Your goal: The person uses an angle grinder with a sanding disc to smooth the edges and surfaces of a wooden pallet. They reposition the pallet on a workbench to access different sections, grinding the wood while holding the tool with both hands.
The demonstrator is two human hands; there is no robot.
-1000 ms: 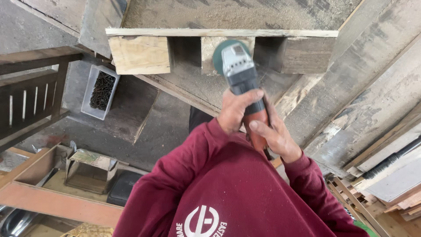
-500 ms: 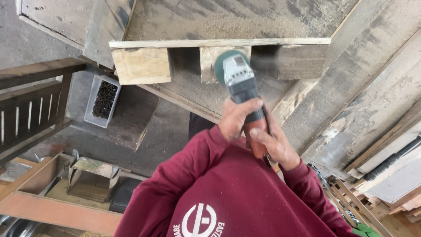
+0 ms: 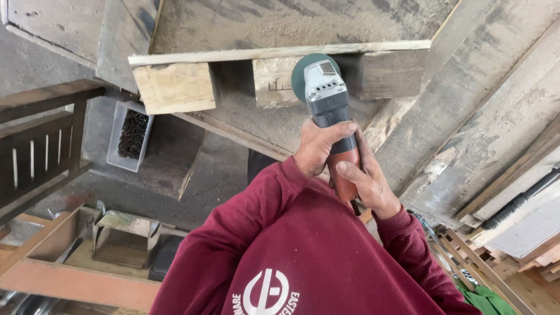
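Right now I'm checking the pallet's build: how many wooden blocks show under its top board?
3 blocks: a pale left block, a middle block beside the grinder's green disc, and a darker right block. More may be hidden behind these.

Both hands gripped the angle grinder [image 3: 328, 111]: left hand [image 3: 318, 146] up on the grey body, right hand [image 3: 366, 184] on the orange handle. Its green disc [image 3: 303, 73] sat against the middle block [image 3: 273, 81] of a wooden pallet [image 3: 280, 52]. A bin of dark screws [image 3: 130, 135] sat off left.
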